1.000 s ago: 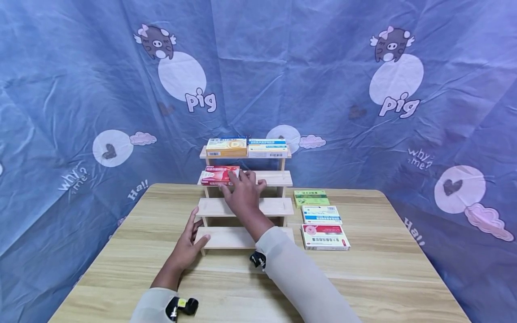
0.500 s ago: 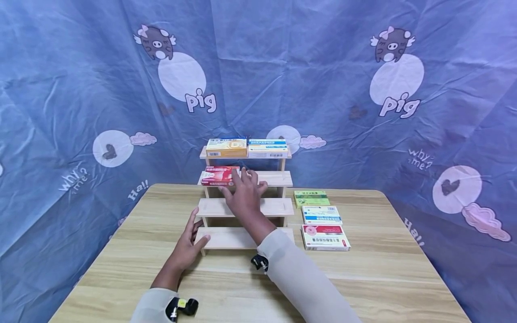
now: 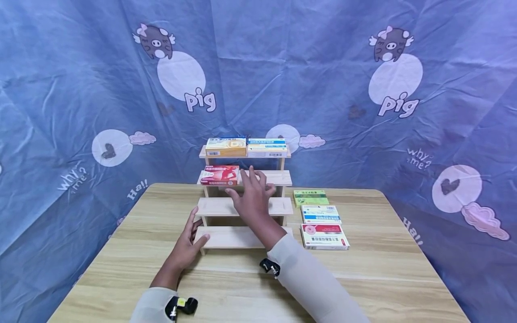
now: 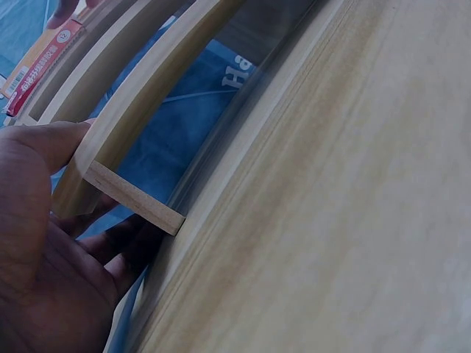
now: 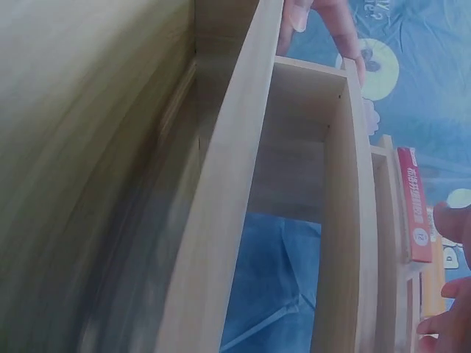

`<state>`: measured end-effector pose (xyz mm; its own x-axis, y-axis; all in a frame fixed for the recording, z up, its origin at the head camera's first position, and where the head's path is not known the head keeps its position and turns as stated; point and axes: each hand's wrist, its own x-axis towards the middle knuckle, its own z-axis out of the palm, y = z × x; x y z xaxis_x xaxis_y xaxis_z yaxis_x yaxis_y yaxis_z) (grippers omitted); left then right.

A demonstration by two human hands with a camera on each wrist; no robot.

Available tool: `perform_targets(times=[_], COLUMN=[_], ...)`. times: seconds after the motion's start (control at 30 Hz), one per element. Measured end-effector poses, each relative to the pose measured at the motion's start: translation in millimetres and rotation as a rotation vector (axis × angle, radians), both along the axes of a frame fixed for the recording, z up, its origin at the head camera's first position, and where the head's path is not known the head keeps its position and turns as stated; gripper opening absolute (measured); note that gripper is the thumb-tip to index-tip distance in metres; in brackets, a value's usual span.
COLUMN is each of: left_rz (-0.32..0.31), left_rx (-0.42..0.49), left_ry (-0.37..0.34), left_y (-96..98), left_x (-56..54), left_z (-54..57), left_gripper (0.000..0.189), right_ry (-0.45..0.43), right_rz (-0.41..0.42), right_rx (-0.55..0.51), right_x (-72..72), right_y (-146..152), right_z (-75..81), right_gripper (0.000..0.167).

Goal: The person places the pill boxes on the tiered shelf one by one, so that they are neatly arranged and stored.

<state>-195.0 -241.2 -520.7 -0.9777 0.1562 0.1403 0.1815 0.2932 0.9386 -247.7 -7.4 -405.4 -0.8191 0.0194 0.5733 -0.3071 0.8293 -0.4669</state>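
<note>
A stepped wooden display rack (image 3: pixel 230 237) stands on the table. My left hand (image 3: pixel 183 252) holds its left end at the lowest step; in the left wrist view the thumb (image 4: pixel 62 140) lies on the step and the fingers reach behind the upright. On the second step from the top, at the left, lies a red medicine box (image 3: pixel 220 175). Just right of that box hovers my right hand (image 3: pixel 254 199), fingers spread and holding nothing. The top step bears an orange-and-white vitamin box (image 3: pixel 226 147) beside a blue-and-white medicine box (image 3: pixel 267 148).
Right of the rack, a green box (image 3: pixel 311 198), a blue-and-white box (image 3: pixel 321 215) and a red-and-white box (image 3: pixel 325 237) lie in a column on the wooden table (image 3: pixel 383 269). A blue patterned curtain (image 3: pixel 250 80) hangs behind.
My right hand has drawn off the red medicine box, moving right and slightly towards me, and the box stays on its step. The left hand keeps its place on the rack.
</note>
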Motion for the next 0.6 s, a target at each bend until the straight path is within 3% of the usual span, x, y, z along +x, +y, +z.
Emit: perform_targets(times=[0.6], left_rz=[-0.003], left_rx=[-0.015], left_ry=[0.019], left_y=[-1.1], left_x=[-0.1], left_z=[-2.0], left_gripper=[0.096], right_ry=[0.059], right_rz=[0.056], right_rx=[-0.103], right_x=[13.3], right_y=[39], right_z=[-4.2], right_gripper=[0.068])
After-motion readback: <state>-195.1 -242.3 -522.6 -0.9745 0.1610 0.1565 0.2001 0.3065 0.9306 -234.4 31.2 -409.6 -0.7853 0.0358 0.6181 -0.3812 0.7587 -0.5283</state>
